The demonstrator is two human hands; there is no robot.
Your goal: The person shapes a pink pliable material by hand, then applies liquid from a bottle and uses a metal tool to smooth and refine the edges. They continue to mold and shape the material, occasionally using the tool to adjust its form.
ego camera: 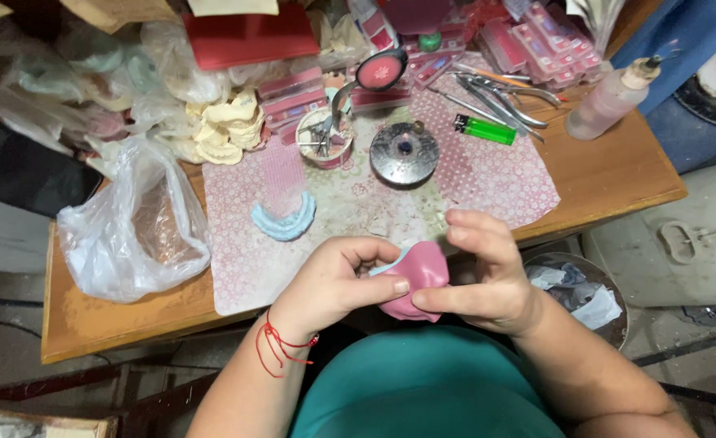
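Two hands, the left hand [338,280] and right hand [480,272], squeeze one pink soft sheet [416,280]; one blue curved mould [283,219] and one green lighter [484,129] lie on the table [617,170]

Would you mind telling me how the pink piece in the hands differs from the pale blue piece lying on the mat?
The pink piece is pressed between the left hand and right hand, off the mat; the pale blue piece lies untouched on the patterned mat. The pink piece looks like a folded lump; the blue one is a curved arch. Both look like moulded material.
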